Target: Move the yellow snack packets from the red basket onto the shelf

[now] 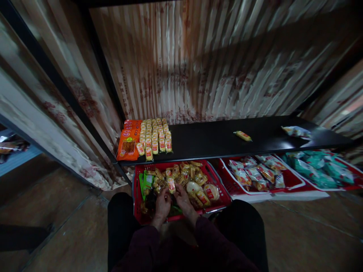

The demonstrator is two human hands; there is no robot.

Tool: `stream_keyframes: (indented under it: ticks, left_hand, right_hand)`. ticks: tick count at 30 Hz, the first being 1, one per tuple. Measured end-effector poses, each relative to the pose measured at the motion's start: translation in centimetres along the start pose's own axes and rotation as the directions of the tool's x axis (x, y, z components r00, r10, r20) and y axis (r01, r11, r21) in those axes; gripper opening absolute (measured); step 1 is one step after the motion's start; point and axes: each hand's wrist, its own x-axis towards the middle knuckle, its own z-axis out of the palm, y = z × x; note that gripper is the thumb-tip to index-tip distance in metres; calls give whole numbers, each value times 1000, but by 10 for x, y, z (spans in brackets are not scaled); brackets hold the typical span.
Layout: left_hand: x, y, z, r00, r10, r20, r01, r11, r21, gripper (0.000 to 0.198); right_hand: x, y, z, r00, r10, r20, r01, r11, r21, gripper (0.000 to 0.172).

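Forearms stretched forward between parted knees, a person brings left hand [163, 206] and right hand [183, 200] together above a red basket [137, 198], fingers pinching a small packet [171, 185] between them, just below the front edge of a black shelf [202, 140].

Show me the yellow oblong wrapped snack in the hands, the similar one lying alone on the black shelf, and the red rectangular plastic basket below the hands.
Held yellow wrapped snack [171, 185]: head view, its label.
Lone yellow wrapped snack [243, 136]: head view, its middle.
Red plastic basket [137, 198]: head view, left wall.
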Motion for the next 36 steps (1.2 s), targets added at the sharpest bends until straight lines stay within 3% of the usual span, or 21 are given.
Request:
stream_keyframes:
  ticks: [10, 15, 27, 36]
  left_hand:
    - [-2, 16, -6, 1000, 6, -5, -6, 999, -47, 41]
    - [7, 29, -10, 999, 20, -44, -23, 996, -80, 40]
    - [39, 80, -28, 965, 181, -189, -177, 983, 40, 44]
    - [75, 108, -35, 960, 155, -234, -134, 985, 106, 45]
  right_hand:
    - [4, -7, 3, 993, -112, -28, 108, 986, -130, 35]
    - [12, -24, 10, 985, -170, -25, 164, 975, -150, 37]
    - [45, -87, 29, 950, -313, -3, 298, 908, -296, 36]
    - [83, -106, 40, 934, -357, 30, 332, 831, -447, 36]
